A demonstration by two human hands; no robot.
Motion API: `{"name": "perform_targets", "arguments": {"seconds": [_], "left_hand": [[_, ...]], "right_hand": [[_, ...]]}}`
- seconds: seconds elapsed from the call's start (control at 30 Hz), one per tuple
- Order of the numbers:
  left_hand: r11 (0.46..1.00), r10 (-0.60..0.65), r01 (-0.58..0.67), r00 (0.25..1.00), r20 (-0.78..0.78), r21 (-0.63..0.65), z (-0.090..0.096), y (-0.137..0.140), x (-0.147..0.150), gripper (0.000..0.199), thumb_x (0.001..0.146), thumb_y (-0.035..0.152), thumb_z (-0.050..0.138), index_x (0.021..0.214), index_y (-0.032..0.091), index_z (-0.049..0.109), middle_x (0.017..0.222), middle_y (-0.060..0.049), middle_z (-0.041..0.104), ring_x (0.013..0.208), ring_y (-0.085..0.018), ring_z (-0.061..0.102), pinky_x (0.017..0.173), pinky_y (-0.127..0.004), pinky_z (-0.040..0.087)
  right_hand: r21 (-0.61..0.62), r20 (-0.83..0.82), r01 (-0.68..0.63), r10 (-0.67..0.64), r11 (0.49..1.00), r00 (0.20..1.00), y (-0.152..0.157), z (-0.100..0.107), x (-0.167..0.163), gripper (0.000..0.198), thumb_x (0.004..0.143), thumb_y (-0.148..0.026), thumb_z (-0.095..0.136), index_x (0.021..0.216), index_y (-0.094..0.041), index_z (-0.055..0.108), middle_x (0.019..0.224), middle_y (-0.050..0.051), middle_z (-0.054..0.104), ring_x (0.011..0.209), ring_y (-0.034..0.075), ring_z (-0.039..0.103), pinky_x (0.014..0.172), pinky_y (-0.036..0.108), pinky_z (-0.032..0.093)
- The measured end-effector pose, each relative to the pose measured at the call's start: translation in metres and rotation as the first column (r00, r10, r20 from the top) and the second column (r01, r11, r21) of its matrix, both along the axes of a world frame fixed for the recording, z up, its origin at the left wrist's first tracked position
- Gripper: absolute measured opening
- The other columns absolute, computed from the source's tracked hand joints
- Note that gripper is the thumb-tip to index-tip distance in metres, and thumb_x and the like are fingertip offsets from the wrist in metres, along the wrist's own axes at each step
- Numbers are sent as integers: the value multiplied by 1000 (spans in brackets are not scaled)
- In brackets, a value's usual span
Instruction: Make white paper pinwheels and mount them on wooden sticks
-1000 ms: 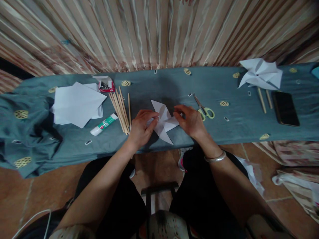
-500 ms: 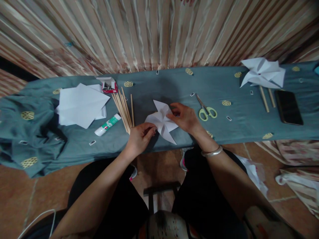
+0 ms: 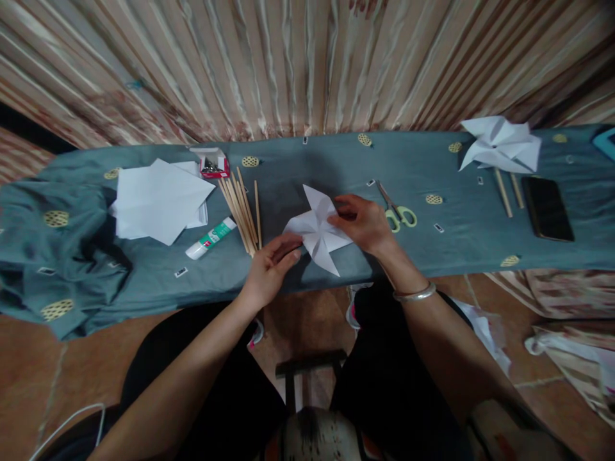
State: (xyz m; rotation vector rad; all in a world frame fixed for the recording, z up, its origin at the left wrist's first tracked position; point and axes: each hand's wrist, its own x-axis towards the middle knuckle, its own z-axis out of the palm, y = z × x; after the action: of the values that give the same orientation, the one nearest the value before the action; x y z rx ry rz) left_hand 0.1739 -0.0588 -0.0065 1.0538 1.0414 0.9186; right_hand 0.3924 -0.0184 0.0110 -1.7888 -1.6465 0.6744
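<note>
Since the frame half a second ago, the thumb and forefinger of the left hand have parted, and the upper tip of the white folded-paper pinwheel has swung slightly clockwise. The pinwheel lies between both hands; its longest line runs from eleven to five o'clock. The left fingers, narrowly apart, are at its edge around eight o'clock. The right hand reaches in from three, its thumb on the paper close to the centre, slightly nearer than the left; whether it pinches a blade I cannot tell.

Beneath is a grey-green cloth with yellow pineapple prints. From the pinwheel, slim pale wooden sticks lie near ten o'clock, a white-and-green glue stick farther off towards nine, and pale-green-handled scissors near three. Pleated beige curtains hang at twelve; a reddish tiled floor shows at six.
</note>
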Motion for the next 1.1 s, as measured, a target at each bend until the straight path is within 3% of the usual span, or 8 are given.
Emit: {"name": "perform_targets", "arguments": {"seconds": [0.13, 0.27, 0.37, 0.53, 0.73, 0.87, 1.0, 1.1], "left_hand": [[980, 119, -74, 961, 249, -182, 6, -9, 8, 46, 68, 31, 83, 108, 21, 63, 129, -9, 63, 129, -27, 54, 111, -45, 39], [937, 228, -117, 919, 321, -330, 10, -10, 16, 51, 67, 21, 82, 112, 20, 56, 137, -11, 55, 129, -26, 55, 114, -48, 35], [908, 270, -107, 888, 372, -405, 10, -7, 21, 49, 69, 15, 78, 112, 19, 54, 132, -10, 59, 124, -22, 58, 114, -44, 36], [918, 250, -59, 855, 455, -393, 9, -3, 30, 41, 69, 12, 77, 103, 19, 56, 104, -2, 70, 108, -17, 65, 110, -41, 40], [929, 225, -64, 881, 417, -366, 3, -5, 30, 48, 66, 13, 81, 107, 21, 56, 106, -1, 68, 103, -15, 65, 108, -39, 40], [967, 133, -44, 927, 350, -249, -5, -8, 24, 51, 67, 18, 81, 111, 21, 57, 110, -3, 66, 105, -17, 63, 104, -38, 43], [999, 19, -21, 999, 44, 46, -9, -6, 18, 40, 77, 23, 71, 115, 21, 59, 106, -5, 64, 93, -16, 62, 93, -36, 50], [917, 0, 116, 957, -291, 381, -7, -3, 16, 36, 84, 23, 62, 120, 21, 60, 117, -9, 62, 107, -22, 58, 98, -41, 47]], "right_hand": [[52, -2, 9, -9, 999, 1000, 1, 2, 5, 38, 74, -26, 71, 111, -19, 69, 89, 4, 78, 78, 23, 73, 74, 37, 56], [111, 14, 14, -16, 994, 1000, 1, 9, 5, 35, 74, -26, 72, 109, -18, 69, 82, 2, 77, 69, 20, 69, 70, 35, 53], [139, 9, 13, -14, 990, 1000, 1, 12, 1, 35, 75, -27, 73, 109, -18, 69, 81, 2, 77, 67, 18, 67, 69, 35, 52], [167, 22, 10, -13, 986, 1000, 2, 13, -8, 34, 77, -29, 72, 110, -18, 69, 86, 4, 77, 68, 18, 67, 69, 34, 53], [255, 167, 3, -47, 967, 985, -8, 15, 14, 26, 87, -23, 54, 108, -18, 70, 101, 9, 76, 90, 25, 71, 85, 40, 54], [154, 243, -102, 63, 983, 968, -27, 8, 45, 30, 80, -14, 53, 102, -21, 72, 105, 7, 76, 98, 26, 71, 94, 44, 52], [84, 128, -278, 266, 957, 955, -44, -1, 55, 34, 73, -17, 68, 107, -22, 71, 125, 9, 69, 120, 28, 62, 106, 47, 45], [54, 46, -325, 322, 944, 945, -46, -9, 49, 25, 74, -22, 72, 99, -22, 73, 127, 10, 67, 121, 29, 61, 107, 48, 44]]}}
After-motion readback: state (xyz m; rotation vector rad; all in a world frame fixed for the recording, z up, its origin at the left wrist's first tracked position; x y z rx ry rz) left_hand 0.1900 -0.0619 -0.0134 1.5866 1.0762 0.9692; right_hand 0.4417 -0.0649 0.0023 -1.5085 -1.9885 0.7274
